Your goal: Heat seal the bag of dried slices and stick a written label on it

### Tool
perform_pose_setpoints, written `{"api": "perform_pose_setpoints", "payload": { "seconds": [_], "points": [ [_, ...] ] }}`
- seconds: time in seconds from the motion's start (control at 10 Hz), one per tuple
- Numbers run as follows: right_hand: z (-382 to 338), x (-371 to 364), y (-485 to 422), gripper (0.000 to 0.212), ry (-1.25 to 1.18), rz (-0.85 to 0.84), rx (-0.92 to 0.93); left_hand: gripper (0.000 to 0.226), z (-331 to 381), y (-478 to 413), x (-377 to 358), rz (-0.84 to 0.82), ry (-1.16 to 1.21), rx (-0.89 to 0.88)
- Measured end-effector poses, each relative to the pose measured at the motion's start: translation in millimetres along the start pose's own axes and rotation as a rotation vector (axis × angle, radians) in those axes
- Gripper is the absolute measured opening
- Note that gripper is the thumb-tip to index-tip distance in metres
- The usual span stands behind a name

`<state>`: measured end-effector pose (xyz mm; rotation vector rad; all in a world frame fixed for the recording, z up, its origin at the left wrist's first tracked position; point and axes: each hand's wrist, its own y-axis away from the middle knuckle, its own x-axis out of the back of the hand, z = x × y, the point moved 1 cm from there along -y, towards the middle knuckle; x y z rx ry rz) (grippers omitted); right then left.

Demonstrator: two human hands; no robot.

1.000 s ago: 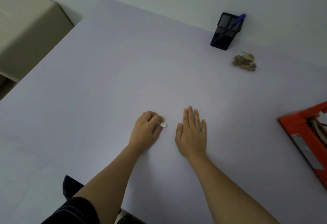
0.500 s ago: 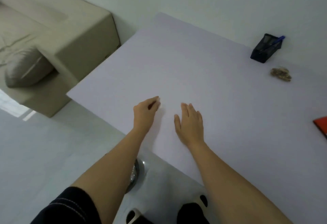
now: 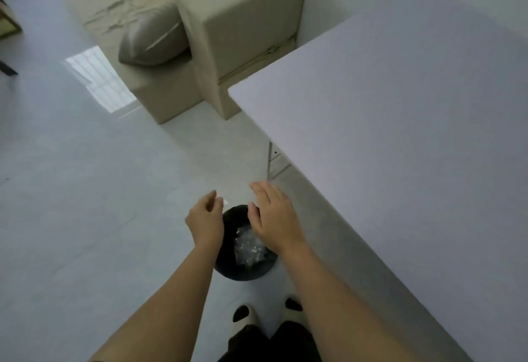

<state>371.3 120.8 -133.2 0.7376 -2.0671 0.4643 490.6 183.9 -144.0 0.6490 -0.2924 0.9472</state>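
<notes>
Both hands hang over a black waste bin (image 3: 228, 271) on the floor, left of the table. My left hand (image 3: 206, 220) pinches a small white paper scrap (image 3: 225, 201) between thumb and fingers, just above the bin's far rim. My right hand (image 3: 273, 217) is flat and open beside it, holding nothing. The bag of dried slices, the pen holder and the red sealer are out of view.
The bin holds crumpled clear plastic (image 3: 248, 246). The pale table (image 3: 414, 133) fills the right side, its corner at upper middle and a white leg (image 3: 271, 161) below. A beige sofa (image 3: 228, 33) with a grey cushion (image 3: 153, 40) stands beyond. My shoes (image 3: 245, 317) show below.
The view swung left and down off the table. Both hands moved from the tabletop to above the floor bin, the left one still pinching the white scrap.
</notes>
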Motion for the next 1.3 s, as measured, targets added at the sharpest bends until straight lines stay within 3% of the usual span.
{"api": "perform_pose_setpoints", "payload": {
  "seconds": [0.3, 0.4, 0.5, 0.7, 0.9, 1.0, 1.1, 1.3],
  "points": [
    [155, -211, 42, 0.032, -0.064, -0.145, -0.296, 0.029, -225, -57, -89, -0.047, -0.091, 0.155],
    [182, -249, 47, 0.033, -0.033, -0.160, -0.349, 0.012, -263, -74, -112, -0.085, -0.143, 0.138],
    [215, -295, 51, 0.053, 0.135, -0.237, -0.472, 0.008, -303, -95, -142, -0.135, -0.196, 0.096],
    [252, -338, 65, 0.056, 0.125, -0.304, -0.673, 0.015, -353, -127, -188, -0.225, -0.265, 0.130],
    [261, -352, 69, 0.045, 0.008, -0.212, -0.752, 0.020, -365, -144, -203, -0.184, -0.363, 0.157],
    [253, -348, 71, 0.049, 0.012, -0.248, -0.733, 0.021, -357, -139, -198, -0.173, -0.402, 0.155],
    [244, -329, 61, 0.069, 0.046, -0.372, -0.702, 0.023, -333, -131, -183, -0.196, -0.384, 0.130],
    [178, -244, 39, 0.074, 0.110, -0.432, -0.536, 0.034, -245, -92, -126, -0.241, -0.346, 0.057]
  ]
}}
